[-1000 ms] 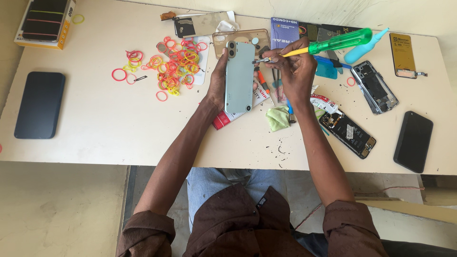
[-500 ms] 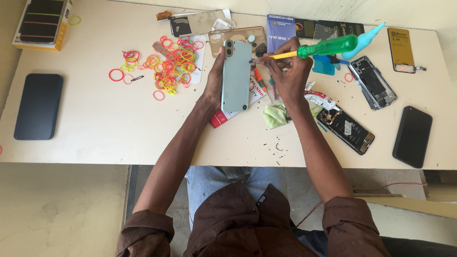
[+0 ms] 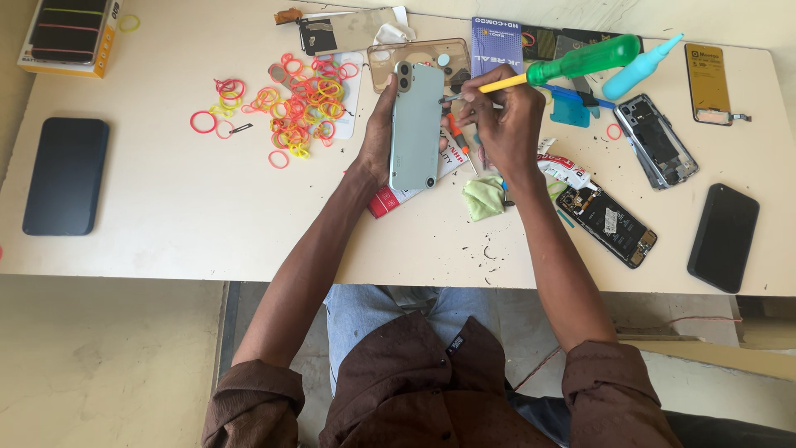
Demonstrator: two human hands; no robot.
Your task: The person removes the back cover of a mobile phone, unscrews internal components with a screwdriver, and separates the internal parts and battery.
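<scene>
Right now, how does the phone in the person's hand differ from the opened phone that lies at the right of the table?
The pale green phone is held up in the left hand, back cover on, camera lenses showing; the opened phone lies flat on the table with no hand on it. The pale green phone looks closed and whole; the opened phone shows its dark inner parts. Both are slim rectangles with the screen side hidden.

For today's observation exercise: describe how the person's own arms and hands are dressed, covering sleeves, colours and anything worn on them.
Both arms are bare from above the elbow down. The left sleeve and right sleeve belong to a brown shirt and are bunched up near the upper arms. The left hand and right hand are bare, without gloves; no watch, ring or band shows on either wrist.
</scene>
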